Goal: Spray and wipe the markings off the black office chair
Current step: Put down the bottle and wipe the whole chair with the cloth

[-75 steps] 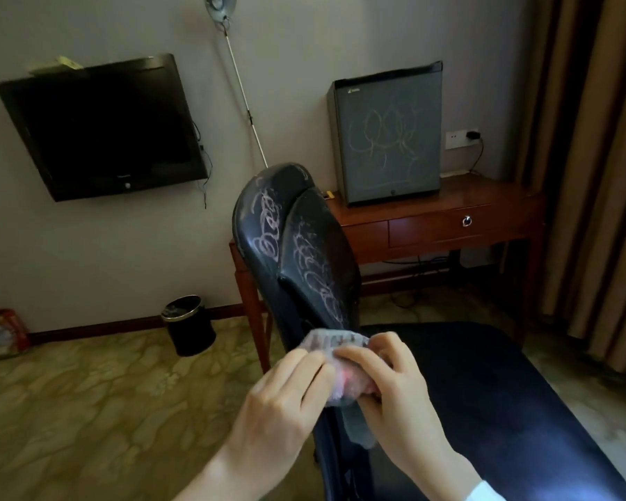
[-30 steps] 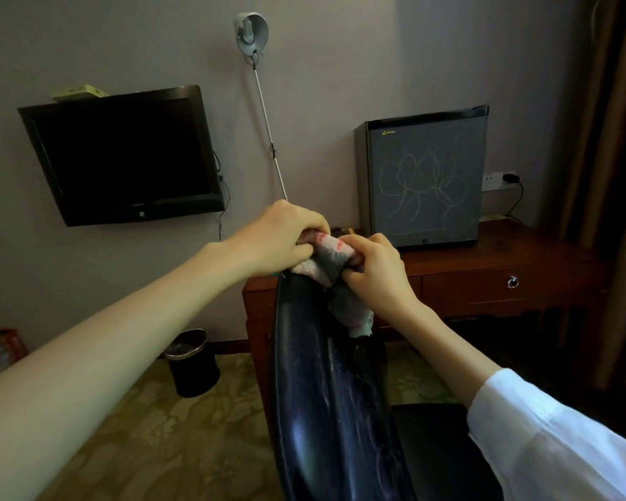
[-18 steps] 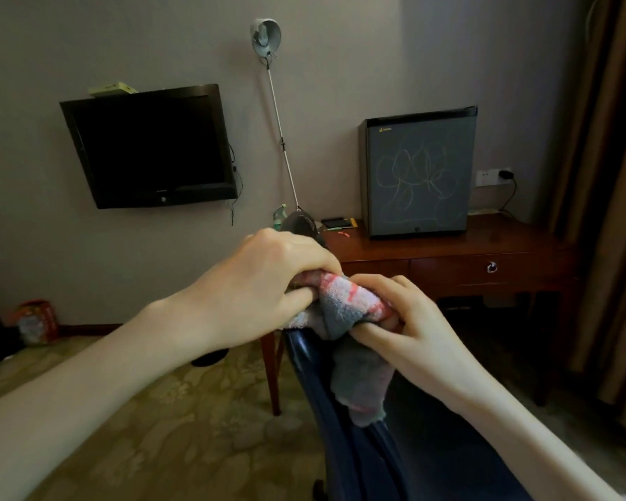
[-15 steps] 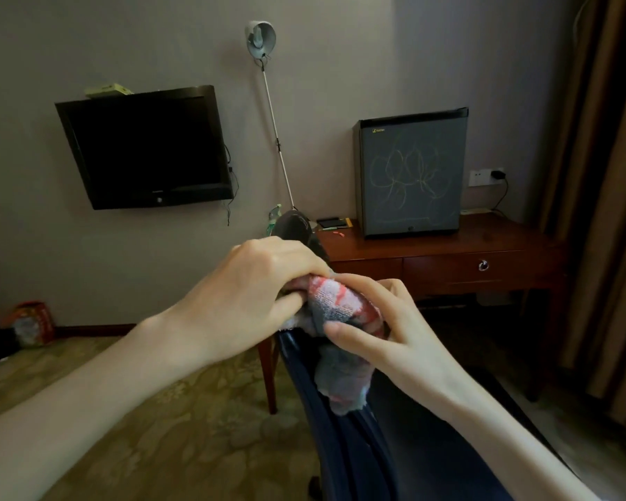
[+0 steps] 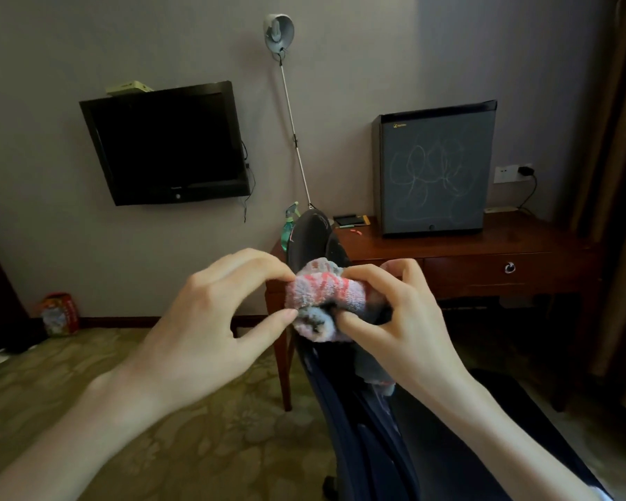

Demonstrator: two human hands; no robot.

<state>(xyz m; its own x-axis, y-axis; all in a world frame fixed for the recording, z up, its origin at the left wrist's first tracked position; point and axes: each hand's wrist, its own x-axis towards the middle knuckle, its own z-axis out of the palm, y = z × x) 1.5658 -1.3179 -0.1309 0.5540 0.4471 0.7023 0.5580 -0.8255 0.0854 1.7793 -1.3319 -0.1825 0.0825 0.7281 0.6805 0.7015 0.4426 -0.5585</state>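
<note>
Head view: your left hand (image 5: 210,320) and right hand (image 5: 402,320) pinch the bunched terry cloth (image 5: 320,298), soft and floppy, by the black office chair (image 5: 309,235) backrest, so grip its wadded middle.

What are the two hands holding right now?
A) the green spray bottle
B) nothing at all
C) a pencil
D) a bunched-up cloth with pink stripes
D: the left hand and the right hand both pinch the cloth above the chair; the spray bottle is back at the desk.
</note>
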